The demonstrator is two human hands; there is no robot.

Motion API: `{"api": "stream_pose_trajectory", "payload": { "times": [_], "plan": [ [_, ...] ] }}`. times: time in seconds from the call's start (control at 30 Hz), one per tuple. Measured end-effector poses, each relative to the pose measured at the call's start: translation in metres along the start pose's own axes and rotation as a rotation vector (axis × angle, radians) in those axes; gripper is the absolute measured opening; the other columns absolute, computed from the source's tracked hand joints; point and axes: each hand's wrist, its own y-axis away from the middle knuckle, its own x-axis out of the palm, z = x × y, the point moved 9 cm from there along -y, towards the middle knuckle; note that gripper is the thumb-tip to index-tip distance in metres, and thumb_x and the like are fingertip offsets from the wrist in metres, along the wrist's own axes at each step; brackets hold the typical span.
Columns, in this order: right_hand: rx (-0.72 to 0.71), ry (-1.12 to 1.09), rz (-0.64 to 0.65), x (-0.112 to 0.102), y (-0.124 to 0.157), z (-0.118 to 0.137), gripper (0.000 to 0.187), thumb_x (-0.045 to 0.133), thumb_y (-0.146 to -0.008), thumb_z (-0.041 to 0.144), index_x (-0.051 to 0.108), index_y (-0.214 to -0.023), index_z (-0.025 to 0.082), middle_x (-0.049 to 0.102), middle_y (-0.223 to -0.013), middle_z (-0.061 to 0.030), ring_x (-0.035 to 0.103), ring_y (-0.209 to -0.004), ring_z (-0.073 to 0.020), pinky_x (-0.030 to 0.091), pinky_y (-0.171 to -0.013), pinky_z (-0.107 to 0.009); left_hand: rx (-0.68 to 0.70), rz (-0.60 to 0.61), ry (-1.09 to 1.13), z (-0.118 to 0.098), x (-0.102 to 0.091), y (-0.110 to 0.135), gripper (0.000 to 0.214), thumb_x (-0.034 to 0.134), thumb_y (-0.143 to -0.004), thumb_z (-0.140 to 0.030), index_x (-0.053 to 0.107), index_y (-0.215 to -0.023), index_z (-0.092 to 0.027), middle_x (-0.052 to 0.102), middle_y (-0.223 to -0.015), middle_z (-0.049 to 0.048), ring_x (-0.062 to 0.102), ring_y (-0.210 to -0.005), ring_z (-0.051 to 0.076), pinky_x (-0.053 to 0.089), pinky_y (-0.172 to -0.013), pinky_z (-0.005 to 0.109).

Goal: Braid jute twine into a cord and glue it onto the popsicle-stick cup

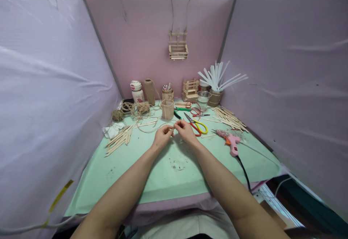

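In the head view, a pale green cloth covers the table, with dark specks and smudges at its lower centre and lower left. Pale sheeting walls the spot in at left and right, and a pink panel closes the back, under a pale strip of room along the top edge. A slatted rack hangs on wires at upper centre.

At mid-frame, the left hand and right hand meet just above the cloth, fingers drawn together in a pinch on thin twine; the exact hold is too small to make out. The twine lies heaped left of centre, a loose strand curving from there to the hands.

Behind the hands stands a stick cup; scissors lie open just right of them. Sticks spread at left and right, a pink glue gun below the latter. A jar, a spool and a pot of white rods line the back. Yellow tape marks the lower left sheeting.
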Motion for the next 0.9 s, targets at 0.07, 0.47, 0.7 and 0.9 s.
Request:
{"api": "stream_pose_trajectory", "payload": {
  "times": [0.07, 0.47, 0.7, 0.9],
  "plan": [
    [0.006, -0.009, 0.005, 0.0, -0.001, -0.001, 0.012, 0.056, -0.071, 0.032, 0.056, -0.068, 0.02, 0.053, -0.065, 0.0021, 0.046, -0.061, -0.0127, 0.036, -0.06, -0.025, -0.001, -0.015, -0.009, 0.0, -0.002, 0.0, 0.019, 0.055, -0.073, -0.032, 0.063, -0.076, -0.015, 0.059, -0.056, -0.0004, 0.052, -0.054, 0.011, 0.04, -0.054, 0.023],
    [-0.262, 0.232, 0.092, 0.005, 0.007, 0.031, 0.008, 0.05, -0.078, 0.024, 0.058, -0.078, 0.021, 0.056, -0.081, -0.0034, 0.05, -0.077, -0.0167, 0.039, -0.07, -0.029, 0.117, -0.123, -0.21, -0.011, -0.013, 0.002, 0.022, 0.053, -0.076, -0.035, 0.065, -0.074, -0.016, 0.059, -0.059, -0.0006, 0.05, -0.056, 0.011, 0.037, -0.056, 0.023],
    [-0.204, 0.219, 0.052, 0.005, 0.005, 0.023, 0.012, 0.044, -0.081, 0.025, 0.051, -0.072, 0.02, 0.054, -0.077, -0.0025, 0.049, -0.079, -0.0165, 0.038, -0.075, -0.03, 0.148, -0.093, -0.178, -0.014, -0.01, 0.0, 0.023, 0.052, -0.077, -0.034, 0.068, -0.08, -0.017, 0.061, -0.063, 0.0003, 0.053, -0.061, 0.013, 0.04, -0.062, 0.024],
    [0.018, -0.004, 0.037, 0.006, 0.0, -0.004, 0.017, 0.05, -0.076, 0.036, 0.052, -0.072, 0.02, 0.051, -0.066, 0.0023, 0.046, -0.065, -0.0129, 0.038, -0.063, -0.026, 0.126, -0.092, -0.155, -0.015, -0.009, -0.003, 0.02, 0.054, -0.076, -0.031, 0.068, -0.077, -0.017, 0.06, -0.061, -0.0005, 0.053, -0.06, 0.012, 0.04, -0.062, 0.024]
  ]
}}
